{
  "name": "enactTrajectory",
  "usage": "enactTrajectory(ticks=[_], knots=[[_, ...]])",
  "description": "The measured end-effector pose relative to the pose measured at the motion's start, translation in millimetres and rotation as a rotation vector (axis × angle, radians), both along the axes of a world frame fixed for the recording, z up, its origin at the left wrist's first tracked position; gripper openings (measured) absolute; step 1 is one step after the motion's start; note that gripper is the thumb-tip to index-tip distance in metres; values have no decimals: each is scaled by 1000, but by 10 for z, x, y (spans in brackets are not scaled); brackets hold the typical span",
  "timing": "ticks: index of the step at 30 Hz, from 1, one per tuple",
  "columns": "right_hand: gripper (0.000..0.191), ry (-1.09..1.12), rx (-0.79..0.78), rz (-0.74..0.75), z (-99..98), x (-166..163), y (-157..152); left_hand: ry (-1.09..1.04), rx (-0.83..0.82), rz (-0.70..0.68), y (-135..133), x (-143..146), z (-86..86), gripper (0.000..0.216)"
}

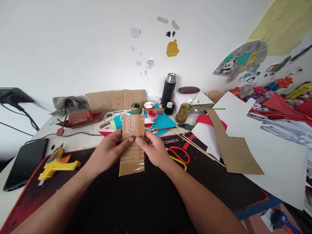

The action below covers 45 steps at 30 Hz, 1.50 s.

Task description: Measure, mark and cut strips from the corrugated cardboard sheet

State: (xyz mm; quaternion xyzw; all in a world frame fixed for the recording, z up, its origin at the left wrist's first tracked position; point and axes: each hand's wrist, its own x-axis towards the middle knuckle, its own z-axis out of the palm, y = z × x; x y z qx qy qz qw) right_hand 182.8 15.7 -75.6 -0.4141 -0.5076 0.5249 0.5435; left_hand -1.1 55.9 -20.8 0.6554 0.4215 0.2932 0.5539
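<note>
Both hands hold one narrow strip of brown cardboard (133, 130) above the black desk mat (136, 198). White printed letters show on its upper half, and shiny tape covers its lower end. My left hand (110, 151) grips the strip's left edge, thumb pressed on its face. My right hand (154, 150) pinches the right edge with its thumb on the face too. The strip stands roughly upright, tilted slightly away from me.
A yellow glue gun (56, 162) and a dark tablet (24, 162) lie at left. Red-handled scissors (179, 155) and wooden skewers (197, 146) lie at right. Paint jars (144, 110), a black flask (168, 89), a cardboard sheet (115, 99) and white paper sheets (268, 152) surround the mat.
</note>
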Motion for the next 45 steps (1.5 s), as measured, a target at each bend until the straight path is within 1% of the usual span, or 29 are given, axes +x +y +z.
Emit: enactTrajectory(ticks=[2,6,10,13,16,21,24,26,29,32,35,38,42,45], knots=[[32,4,13,-19,-8,5,10,-23,-13,-12,-7,14,-26,68],[32,-146,18,-88,-25,9,-11,-42,-1,-1,-31,31,-113,64],[28,-174,54,-106,-54,-18,-35,-114,35,74,-78,63,-214,58],[27,-201,44,-145,-98,-37,-15,-109,80,120,-94,105,-255,59],[29,-182,12,-132,-115,-29,10,-52,72,112,-63,112,-229,64],[34,-63,-12,-16,-46,-7,-10,-22,4,44,16,10,-90,64],[37,-20,-32,28,-8,4,-12,27,-7,27,39,-37,-45,66],[39,-4,-21,29,4,16,-3,34,-18,15,43,-40,-47,66],[39,-56,-21,-19,1,24,2,-39,-55,-9,26,-11,-94,64],[37,-130,-19,-67,-29,3,-15,-131,-75,38,-14,32,-172,62],[34,-170,16,-118,-68,-30,-33,-151,-58,98,-47,61,-226,61],[34,-171,11,-134,-82,-43,-35,-85,-29,88,-38,55,-204,65],[36,-123,-30,-57,-31,-32,-37,25,30,41,11,-14,-82,65],[36,-67,-17,6,17,-24,-41,128,94,18,39,-70,-10,64]])
